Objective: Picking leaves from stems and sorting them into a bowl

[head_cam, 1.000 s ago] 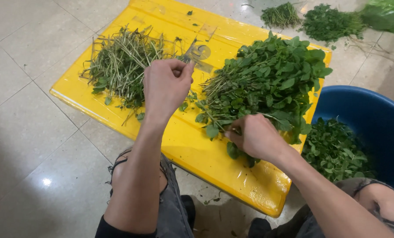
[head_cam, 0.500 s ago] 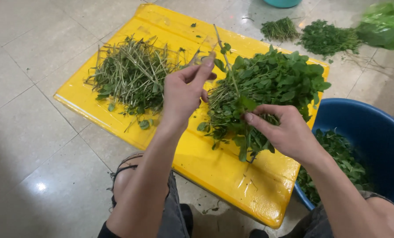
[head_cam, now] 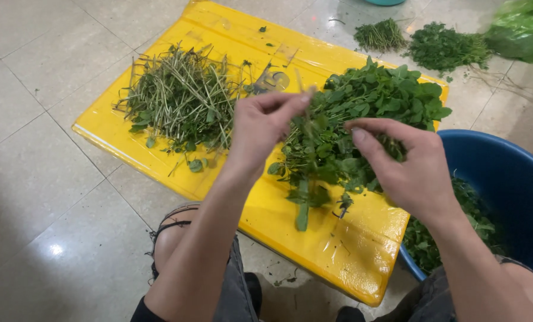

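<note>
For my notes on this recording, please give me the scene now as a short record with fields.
Setting: tiled floor, camera looking down
Work surface: yellow board lying on the floor
Left hand: pinches a herb sprig by its top
Right hand: fingers at the sprig's leaves, over the leafy pile
Stripped stems: heap on the board's left part
Blue tub: right of the board, greens inside
Further bunches: on the floor beyond the board

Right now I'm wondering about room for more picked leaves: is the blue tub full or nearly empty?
Partly filled. The blue tub shows bare inner wall above the greens lying low inside it.
</note>
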